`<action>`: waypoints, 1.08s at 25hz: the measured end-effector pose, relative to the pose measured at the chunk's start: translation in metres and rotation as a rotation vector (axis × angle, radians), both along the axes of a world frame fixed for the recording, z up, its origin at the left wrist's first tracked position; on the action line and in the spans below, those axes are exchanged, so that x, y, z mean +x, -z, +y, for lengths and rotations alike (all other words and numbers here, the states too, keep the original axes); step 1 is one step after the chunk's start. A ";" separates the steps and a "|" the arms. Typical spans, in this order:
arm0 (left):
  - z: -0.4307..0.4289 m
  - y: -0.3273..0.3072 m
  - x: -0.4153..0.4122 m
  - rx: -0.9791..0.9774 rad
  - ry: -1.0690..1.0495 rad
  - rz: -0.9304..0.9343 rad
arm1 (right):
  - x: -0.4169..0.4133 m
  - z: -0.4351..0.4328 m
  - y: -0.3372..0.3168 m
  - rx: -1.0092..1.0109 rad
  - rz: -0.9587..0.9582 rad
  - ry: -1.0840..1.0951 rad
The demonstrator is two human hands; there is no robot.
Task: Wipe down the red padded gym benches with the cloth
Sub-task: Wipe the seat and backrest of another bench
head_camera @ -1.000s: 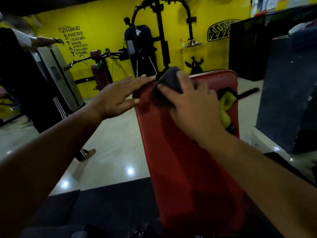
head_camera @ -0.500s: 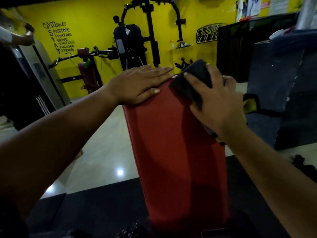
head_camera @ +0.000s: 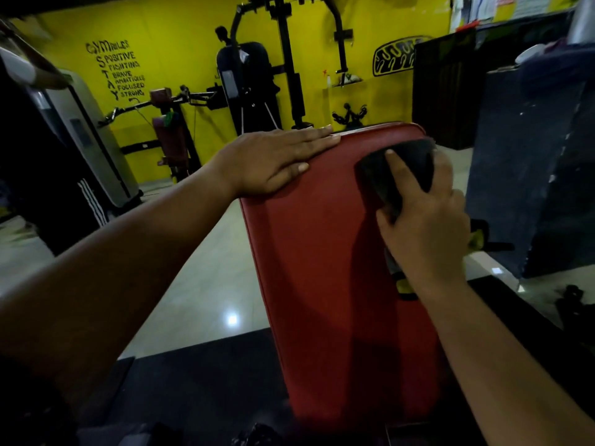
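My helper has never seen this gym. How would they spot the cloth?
Start at the red padded bench before the yellow wall. Near its top right corner the right hand grips a cloth. It is dark and bunched against smooth red padding.

The bench pad stands tilted at centre, with its lower end over the floor mat nearest the viewer. The left hand lies flat on the pad's upper left corner. The right hand holds the cloth against the upper right corner, just below the top edge. A weight machine stands behind the pad, before the back wall. A tall panel stands to the right.
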State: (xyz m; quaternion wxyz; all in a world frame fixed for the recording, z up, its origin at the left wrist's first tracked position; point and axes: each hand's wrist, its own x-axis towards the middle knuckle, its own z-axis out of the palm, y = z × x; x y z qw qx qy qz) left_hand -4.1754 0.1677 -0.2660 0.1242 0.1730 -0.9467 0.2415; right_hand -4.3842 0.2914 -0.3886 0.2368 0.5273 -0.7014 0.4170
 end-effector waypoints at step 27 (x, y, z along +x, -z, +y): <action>0.016 -0.008 -0.018 -0.128 0.026 -0.037 | 0.039 0.004 0.021 -0.028 0.441 -0.110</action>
